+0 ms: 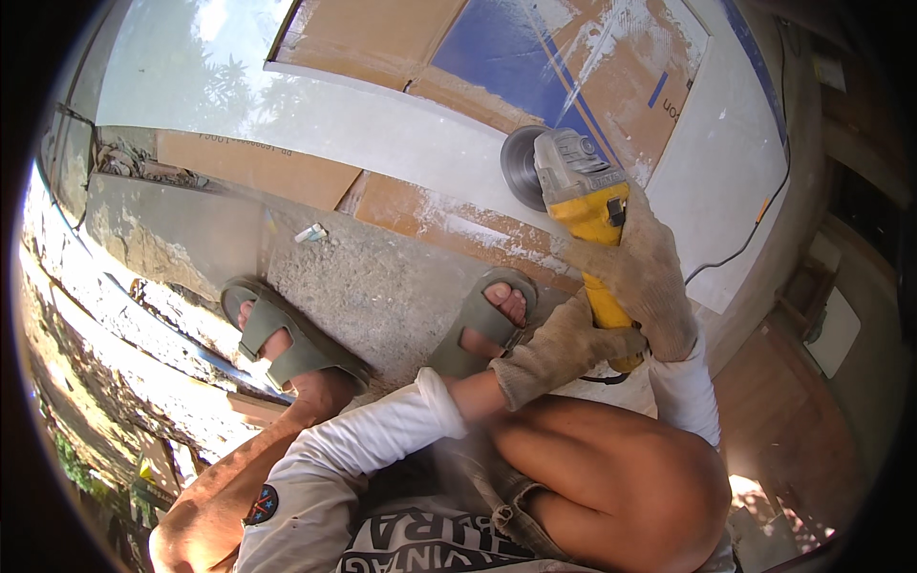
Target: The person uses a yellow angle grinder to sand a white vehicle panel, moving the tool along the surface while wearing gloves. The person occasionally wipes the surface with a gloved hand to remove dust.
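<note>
Both my hands wear tan work gloves and are closed around a yellow angle grinder [590, 218]. My left hand [554, 351] wraps the rear end of its body. Farther up, my right hand [650, 272] grips the body just behind the grey metal gear head. A round disc [522, 168] on the grinder's head stands on the left, over the edge strip of a large white panel [420, 110]. Whether the disc touches the panel, I cannot tell. The rear of the grinder is partly hidden by the gloves.
Cardboard sheets [258, 177], dusted white, lie along the panel's near edge. More cardboard and a blue sheet [497, 62] are at the far side. A dark cord [731, 260] runs along the right. A small whitish-green object [310, 233] lies on rough concrete ahead of my sandals [287, 334].
</note>
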`<state>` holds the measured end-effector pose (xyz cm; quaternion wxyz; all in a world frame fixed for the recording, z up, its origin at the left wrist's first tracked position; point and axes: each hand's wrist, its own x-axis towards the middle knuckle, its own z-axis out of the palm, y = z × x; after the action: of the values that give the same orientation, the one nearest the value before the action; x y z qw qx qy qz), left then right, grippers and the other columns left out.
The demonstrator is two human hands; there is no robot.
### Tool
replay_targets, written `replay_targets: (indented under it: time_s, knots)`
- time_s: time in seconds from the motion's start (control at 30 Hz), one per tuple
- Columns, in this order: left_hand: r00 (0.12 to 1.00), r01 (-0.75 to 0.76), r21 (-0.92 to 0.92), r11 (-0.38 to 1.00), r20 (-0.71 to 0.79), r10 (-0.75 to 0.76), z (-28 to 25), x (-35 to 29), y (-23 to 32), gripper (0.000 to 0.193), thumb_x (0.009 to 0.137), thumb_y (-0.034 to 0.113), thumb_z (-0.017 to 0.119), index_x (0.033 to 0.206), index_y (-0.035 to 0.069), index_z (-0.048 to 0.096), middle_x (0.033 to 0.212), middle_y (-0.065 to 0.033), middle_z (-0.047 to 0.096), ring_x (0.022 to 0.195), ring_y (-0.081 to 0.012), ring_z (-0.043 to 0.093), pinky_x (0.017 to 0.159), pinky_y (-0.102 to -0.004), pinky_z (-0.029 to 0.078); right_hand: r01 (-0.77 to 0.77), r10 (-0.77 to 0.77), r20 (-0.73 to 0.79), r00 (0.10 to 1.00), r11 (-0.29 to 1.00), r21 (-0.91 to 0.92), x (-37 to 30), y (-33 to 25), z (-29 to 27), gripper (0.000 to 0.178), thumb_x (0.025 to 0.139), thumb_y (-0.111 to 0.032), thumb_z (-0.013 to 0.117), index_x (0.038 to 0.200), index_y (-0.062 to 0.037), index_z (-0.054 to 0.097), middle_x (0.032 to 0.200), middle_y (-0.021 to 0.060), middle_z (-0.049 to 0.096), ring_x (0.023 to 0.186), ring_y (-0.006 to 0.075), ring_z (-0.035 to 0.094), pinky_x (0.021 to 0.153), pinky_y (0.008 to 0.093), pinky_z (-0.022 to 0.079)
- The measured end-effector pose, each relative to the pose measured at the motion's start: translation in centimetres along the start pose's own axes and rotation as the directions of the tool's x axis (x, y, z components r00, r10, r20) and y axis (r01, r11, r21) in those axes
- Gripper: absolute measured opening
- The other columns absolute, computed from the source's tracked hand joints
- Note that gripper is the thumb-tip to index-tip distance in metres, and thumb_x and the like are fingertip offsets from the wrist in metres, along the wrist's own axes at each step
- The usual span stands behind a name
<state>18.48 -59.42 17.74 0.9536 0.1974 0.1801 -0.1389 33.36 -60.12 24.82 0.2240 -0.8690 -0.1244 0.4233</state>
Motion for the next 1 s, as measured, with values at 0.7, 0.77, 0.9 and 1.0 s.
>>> replay_targets:
  time_s: [0.7, 0.77, 0.9, 1.0]
  knots:
    - [0.988, 0.157, -0.022, 0.987, 0.008, -0.156, 0.1, 0.8, -0.3, 0.063, 0.097, 0.02, 0.093, 0.147, 0.001, 0.061, 0.133, -0.0095, 0.076, 0.12, -0.0188, 0.073, 0.104, -0.0339, 0.061, -0.048, 0.044, -0.032, 0.998, 0.99, -0.131, 0.5, 1.1, -0.3, 0.071, 0.087, -0.018, 0.09, 0.148, -0.0005, 0.059, 0.122, 0.0168, 0.079, 0.107, 0.028, 0.078, 0.096, 0.0424, 0.063]
    - [0.99, 0.144, -0.011, 0.99, -0.008, -0.144, 0.4, 0.8, -0.3, 0.063, 0.097, 0.021, 0.093, 0.148, 0.001, 0.061, 0.132, -0.0098, 0.076, 0.121, -0.0192, 0.073, 0.105, -0.0345, 0.061, -0.046, 0.044, -0.025, 0.999, 0.995, -0.084, 0.2, 1.2, -0.6, 0.071, 0.087, -0.019, 0.091, 0.148, -0.001, 0.059, 0.122, 0.0165, 0.079, 0.108, 0.0286, 0.078, 0.096, 0.0428, 0.063]
    - [0.992, 0.125, -0.046, 0.991, 0.009, -0.125, 0.9, 0.8, -0.4, 0.062, 0.098, 0.021, 0.092, 0.148, 0.001, 0.06, 0.132, -0.0104, 0.076, 0.122, -0.0202, 0.073, 0.106, -0.0356, 0.061, -0.053, 0.052, -0.023, 0.998, 0.997, -0.05, -0.1, 1.8, -0.9, 0.07, 0.087, -0.019, 0.091, 0.147, -0.002, 0.06, 0.123, 0.016, 0.079, 0.108, 0.0287, 0.078, 0.096, 0.0432, 0.063]
    - [0.99, 0.139, -0.018, 0.99, 0.024, -0.138, 1.0, 1.0, -0.7, 0.06, 0.099, 0.02, 0.091, 0.147, 0.001, 0.06, 0.131, -0.0109, 0.076, 0.122, -0.021, 0.074, 0.105, -0.0356, 0.061, -0.093, 0.089, -0.055, 0.995, 0.991, -0.091, -0.3, 2.4, -1.0, 0.07, 0.087, -0.017, 0.091, 0.148, -0.0014, 0.06, 0.123, 0.0162, 0.079, 0.109, 0.0285, 0.078, 0.097, 0.0429, 0.063]
